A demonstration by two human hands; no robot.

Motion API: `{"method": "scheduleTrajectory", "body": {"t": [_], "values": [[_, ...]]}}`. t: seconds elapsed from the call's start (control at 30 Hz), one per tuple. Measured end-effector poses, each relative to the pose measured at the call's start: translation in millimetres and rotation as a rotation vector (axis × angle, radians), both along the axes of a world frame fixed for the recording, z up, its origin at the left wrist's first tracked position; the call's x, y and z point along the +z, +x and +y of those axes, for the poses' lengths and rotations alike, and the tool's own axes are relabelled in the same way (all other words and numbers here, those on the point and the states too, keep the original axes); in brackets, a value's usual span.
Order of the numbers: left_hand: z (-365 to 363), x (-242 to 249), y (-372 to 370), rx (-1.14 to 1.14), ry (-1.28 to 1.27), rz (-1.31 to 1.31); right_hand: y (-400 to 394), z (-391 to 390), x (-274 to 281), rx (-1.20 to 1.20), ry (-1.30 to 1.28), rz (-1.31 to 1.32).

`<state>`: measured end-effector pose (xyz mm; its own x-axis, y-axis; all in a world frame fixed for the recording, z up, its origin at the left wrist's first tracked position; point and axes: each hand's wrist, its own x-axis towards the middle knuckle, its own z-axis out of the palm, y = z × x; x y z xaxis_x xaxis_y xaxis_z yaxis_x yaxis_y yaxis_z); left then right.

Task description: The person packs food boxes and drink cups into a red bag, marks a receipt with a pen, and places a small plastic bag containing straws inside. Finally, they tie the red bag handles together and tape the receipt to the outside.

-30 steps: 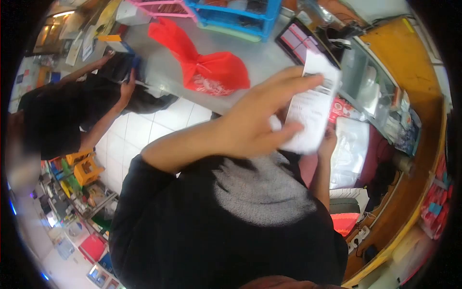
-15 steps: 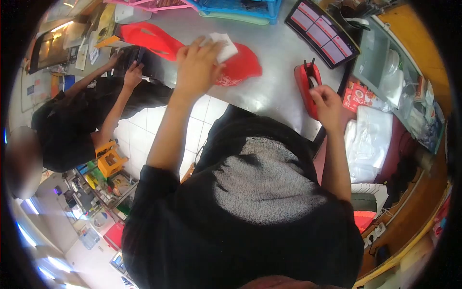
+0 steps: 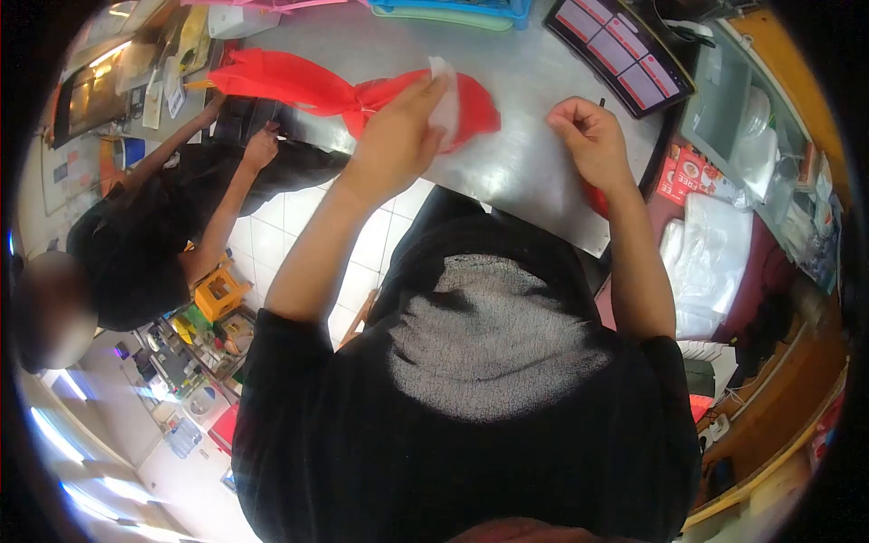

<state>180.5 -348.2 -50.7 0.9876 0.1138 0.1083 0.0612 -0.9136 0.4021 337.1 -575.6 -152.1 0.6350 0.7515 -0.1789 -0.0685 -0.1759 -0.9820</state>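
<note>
A red plastic bag, twisted narrow at its middle, lies on the metal table. My left hand is on its right part, fingers closed over a white paper slip that rests against the red plastic. To the right, my right hand is raised with thumb and forefinger pinched together; anything between them is too small to make out. Beneath that hand and wrist sits a red tape dispenser, mostly hidden.
A tablet stands at the back right. White plastic bags and a red printed box lie on the right. Blue trays line the far edge. At left, a person in black has both hands over a dark object.
My right hand has moved up and left from the tape dispenser, now covering most of it. My left hand has shifted right and curled over the paper slip, which is now tilted more upright.
</note>
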Motion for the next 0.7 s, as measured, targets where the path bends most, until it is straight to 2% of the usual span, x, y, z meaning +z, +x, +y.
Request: {"method": "scheduleTrajectory", "body": {"t": [0.07,0.2,0.3,0.43,0.63,0.7], "values": [[6.7,-7.2,-3.3,-0.018,0.21,0.074,-1.7,3.7,-7.4,0.026,0.002,-0.011],[10.6,11.2,4.1,-0.054,0.609,0.172,-7.0,20.2,-0.6,0.083,-0.018,-0.027],[33.5,4.6,7.9,-0.066,0.676,0.136,-4.5,31.4,4.3,0.129,-0.023,-0.042],[58.0,-2.0,7.9,-0.076,0.532,0.159,-5.1,44.1,-0.4,0.152,0.09,-0.06],[71.7,-13.4,9.9,-0.089,0.274,0.199,-3.8,86.8,2.6,0.227,-0.053,-0.051],[72.9,-19.1,7.5,-0.106,0.237,0.18,-10.0,102.0,2.5,0.237,0.003,-0.1]]}}
